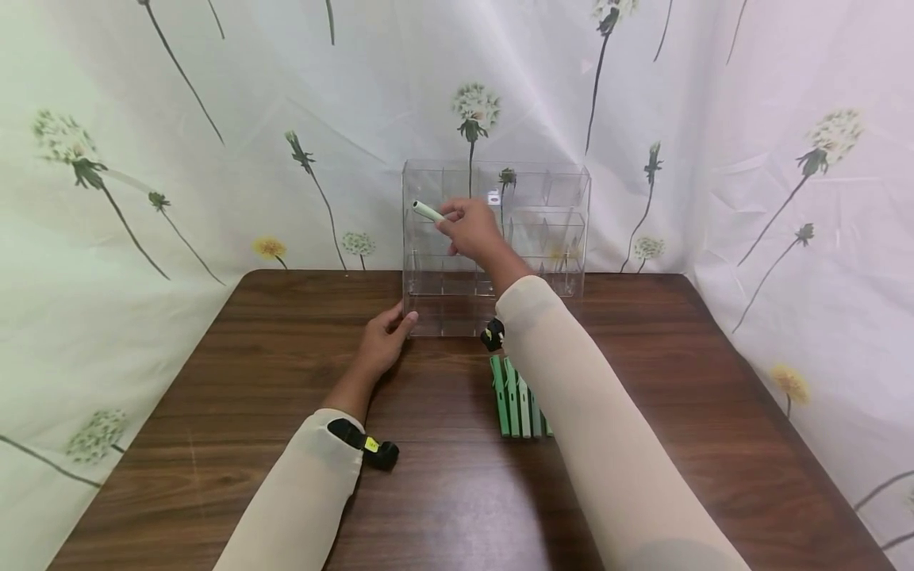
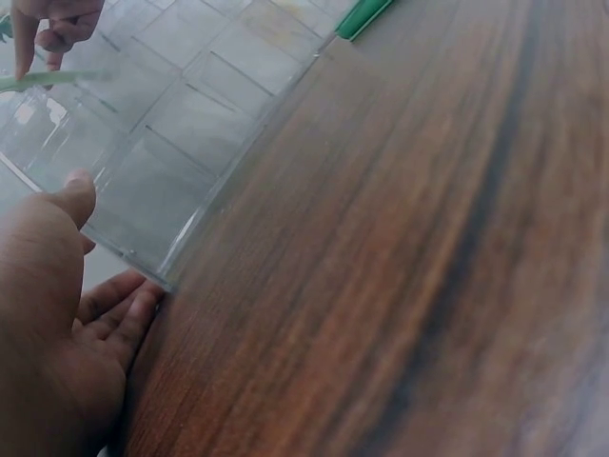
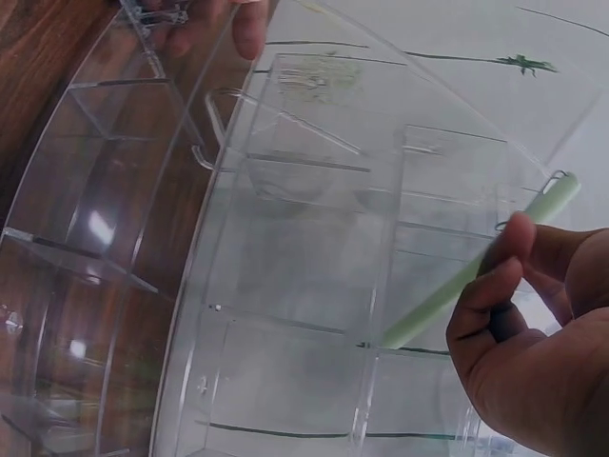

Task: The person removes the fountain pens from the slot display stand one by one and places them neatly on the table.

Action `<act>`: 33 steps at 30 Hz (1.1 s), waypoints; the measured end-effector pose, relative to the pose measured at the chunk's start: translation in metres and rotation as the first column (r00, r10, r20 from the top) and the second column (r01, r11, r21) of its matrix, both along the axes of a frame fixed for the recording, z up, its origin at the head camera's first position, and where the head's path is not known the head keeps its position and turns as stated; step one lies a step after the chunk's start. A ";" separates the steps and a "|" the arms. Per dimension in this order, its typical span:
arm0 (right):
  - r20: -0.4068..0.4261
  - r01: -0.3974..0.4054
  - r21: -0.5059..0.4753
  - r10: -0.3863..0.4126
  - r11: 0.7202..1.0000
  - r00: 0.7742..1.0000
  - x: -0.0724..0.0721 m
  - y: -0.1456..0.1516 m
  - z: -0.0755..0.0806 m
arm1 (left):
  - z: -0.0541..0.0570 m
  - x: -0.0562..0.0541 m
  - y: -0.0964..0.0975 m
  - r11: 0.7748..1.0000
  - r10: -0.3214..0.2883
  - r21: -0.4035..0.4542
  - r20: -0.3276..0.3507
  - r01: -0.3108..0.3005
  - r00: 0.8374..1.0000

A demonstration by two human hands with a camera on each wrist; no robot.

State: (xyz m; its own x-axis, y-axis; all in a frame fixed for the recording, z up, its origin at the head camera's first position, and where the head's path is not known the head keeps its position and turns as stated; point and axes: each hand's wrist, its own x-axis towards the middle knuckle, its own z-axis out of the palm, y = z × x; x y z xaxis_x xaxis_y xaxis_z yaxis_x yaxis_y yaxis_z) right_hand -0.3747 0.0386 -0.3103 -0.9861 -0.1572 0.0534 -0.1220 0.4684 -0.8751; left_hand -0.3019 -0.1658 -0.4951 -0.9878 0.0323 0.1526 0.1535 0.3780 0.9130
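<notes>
A clear acrylic organizer [image 1: 460, 317] with tiers of compartments stands upright at the back of the table. At its lower left edge, my left hand [image 1: 383, 341] holds the side, with the thumb [image 2: 78, 195] near the front and the other fingers by the bottom corner. My right hand [image 1: 473, 228] pinches a pale green pen [image 1: 427, 210] in front of the upper compartments. In the right wrist view the pen [image 3: 438, 303] slants across the clear panels, its clip end up. The compartments look bare of pens.
Several green pens [image 1: 512, 400] in different shades lie side by side on the dark wooden table [image 1: 443, 492], partly hidden by the right sleeve [image 1: 607, 412]. A white cloth with dandelion prints [image 1: 357, 119] hangs behind and beside the table.
</notes>
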 end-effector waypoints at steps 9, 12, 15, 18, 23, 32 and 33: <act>-0.043 0.045 0.042 -0.043 0.998 0.998 0.001 -0.002 -0.003 | -0.001 0.000 0.000 1.000 -0.005 -0.007 0.011 0.006 1.000; -0.068 0.058 0.036 -0.055 0.998 0.996 0.001 -0.003 -0.006 | 0.000 0.001 0.000 1.000 -0.008 0.000 0.020 0.008 1.000; -0.102 0.072 0.019 -0.069 0.997 0.992 0.000 -0.003 -0.008 | 0.000 0.001 0.000 1.000 -0.017 -0.005 0.019 0.017 1.000; -0.145 0.078 -0.015 -0.079 0.997 0.986 0.000 -0.003 -0.010 | 0.001 0.001 0.000 1.000 -0.025 -0.013 0.014 0.025 1.000; -0.223 0.087 -0.058 -0.098 0.995 0.970 0.000 0.000 -0.005 | 0.000 0.000 0.000 0.999 -0.030 -0.014 0.010 0.030 1.000; -0.290 0.077 -0.172 -0.126 0.982 0.949 0.003 0.008 0.002 | 0.000 0.000 0.000 1.000 -0.023 -0.017 0.014 0.023 1.000; -0.300 0.067 -0.187 -0.122 0.980 0.946 0.003 0.009 0.003 | 0.000 0.000 0.000 1.000 -0.023 -0.016 0.014 0.023 1.000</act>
